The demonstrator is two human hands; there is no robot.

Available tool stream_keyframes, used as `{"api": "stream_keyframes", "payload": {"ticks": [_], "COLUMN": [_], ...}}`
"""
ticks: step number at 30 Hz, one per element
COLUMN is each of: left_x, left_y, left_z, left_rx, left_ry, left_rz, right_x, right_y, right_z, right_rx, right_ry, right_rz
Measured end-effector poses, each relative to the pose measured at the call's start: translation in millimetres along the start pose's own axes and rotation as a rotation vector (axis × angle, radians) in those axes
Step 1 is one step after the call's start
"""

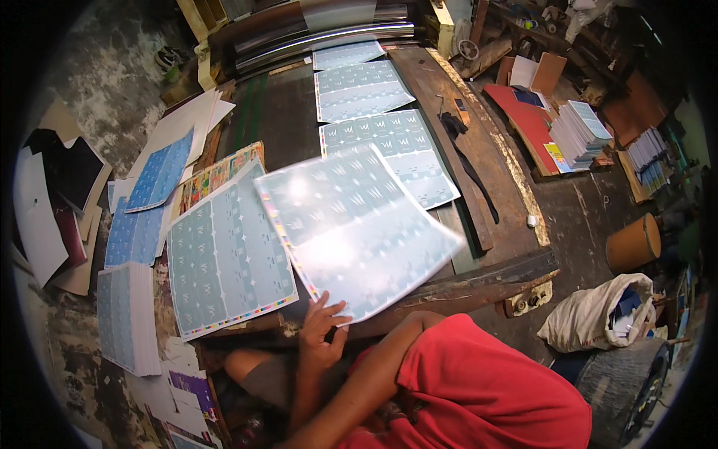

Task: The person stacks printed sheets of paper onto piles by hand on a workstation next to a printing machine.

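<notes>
My left hand [321, 329] pinches the lower left corner of a large printed sheet [351, 232], pale blue with rows of a repeated pattern and a coloured strip along its edge. Light glares off this sheet, which is tilted above the bench and blurred at its right corner. Beneath and beside it, another printed sheet [228, 262] lies on a pile at the left. Similar sheets [422, 172] lie in a line leading back to the metal roller [329, 34]. My right arm [374, 389], in a red sleeve, bends across my body; its hand is out of sight.
A stack of printed sheets [127, 318] stands at left, near loose blue sheets [161, 168]. A dark strap [475, 172] lies on the bench's right side. Further right are paper stacks [583, 135], a red board [516, 123], a brown bin [633, 243] and a white sack [594, 314].
</notes>
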State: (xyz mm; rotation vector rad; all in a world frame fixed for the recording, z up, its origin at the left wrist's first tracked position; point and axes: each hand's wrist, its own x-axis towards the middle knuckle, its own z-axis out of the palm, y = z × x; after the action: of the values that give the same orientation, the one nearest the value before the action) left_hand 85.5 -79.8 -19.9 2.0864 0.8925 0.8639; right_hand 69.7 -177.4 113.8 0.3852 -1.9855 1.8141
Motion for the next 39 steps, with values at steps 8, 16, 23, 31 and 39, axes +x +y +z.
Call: {"api": "stream_keyframes", "payload": {"ticks": [8, 16, 23, 31, 39], "left_x": [-40, -25, 12, 52, 36], "left_y": [-47, -39, -66, -51, 23], "left_z": [12, 17, 25, 34, -16], "left_rx": [-0.327, -0.214, -0.152, 0.140, 0.516], "left_ry": [-0.298, -0.352, -0.297, -0.230, 0.082], "left_rz": [-0.131, -0.092, -0.053, 0.015, 0.168], "right_x": [1, -107, -196, -238, -251], "right_y": [-12, -24, -144, -82, -20], "right_z": [-1, -56, -84, -49, -37], "right_rx": [0.169, -0.205, 0.119, 0.123, -0.004], "right_ry": [-0.043, -0.350, -0.067, 0.332, 1.075], "right_rz": [-0.331, 0.022, 0.001, 0.428, 0.266]}}
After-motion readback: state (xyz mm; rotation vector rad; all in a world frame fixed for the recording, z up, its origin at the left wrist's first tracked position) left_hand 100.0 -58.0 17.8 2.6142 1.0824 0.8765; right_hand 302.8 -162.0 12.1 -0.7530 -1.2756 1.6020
